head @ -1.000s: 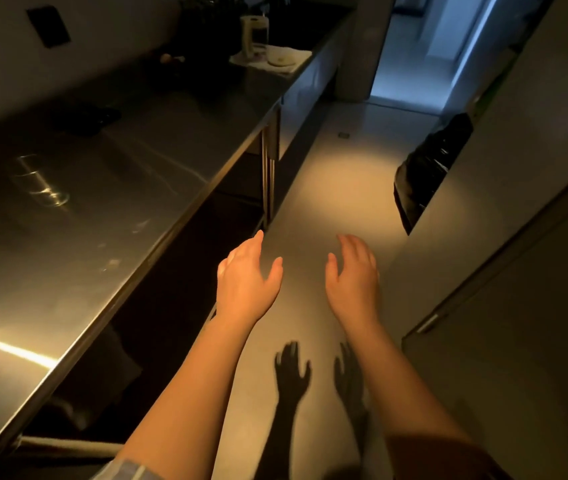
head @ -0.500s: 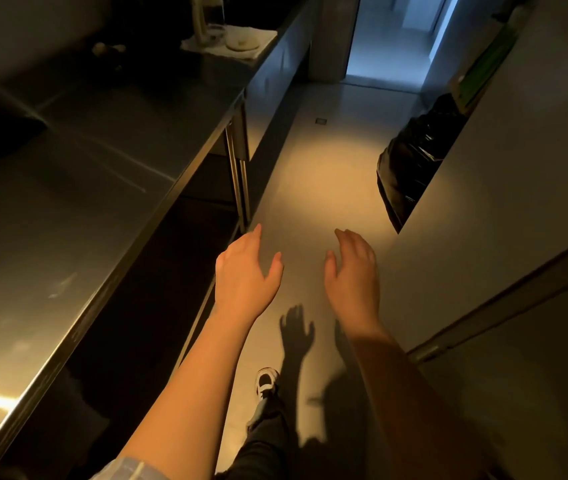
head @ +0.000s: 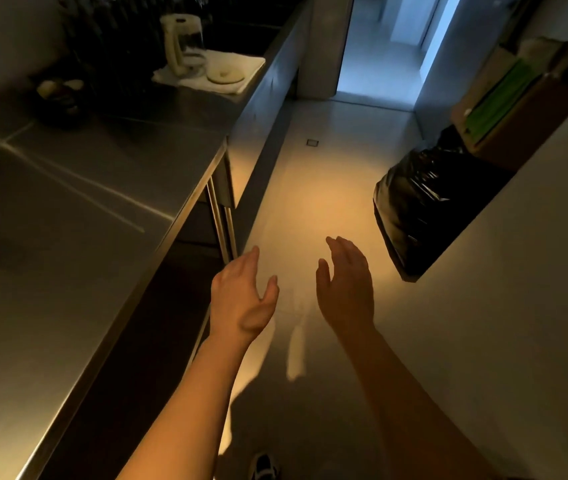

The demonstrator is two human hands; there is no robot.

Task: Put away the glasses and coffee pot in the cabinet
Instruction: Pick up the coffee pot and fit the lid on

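Observation:
A cream-handled glass coffee pot (head: 183, 45) stands upright on a white cloth (head: 241, 76) at the far end of the steel counter (head: 68, 209), beside a round pale lid (head: 225, 74). My left hand (head: 241, 299) and my right hand (head: 346, 289) hover side by side over the floor of the aisle, fingers relaxed and holding nothing. Both hands are well short of the pot. No glasses show in this view.
The counter edge runs along my left, with dark open space under it and metal legs (head: 222, 223). A black bin bag (head: 424, 202) sits in a recess on the right, with a cardboard box (head: 504, 109) above it. A doorway (head: 390, 46) lies ahead.
I have walked forward along the aisle: the coffee pot is nearer and the glass on the near counter has left the view. Both hands stay empty in front of me.

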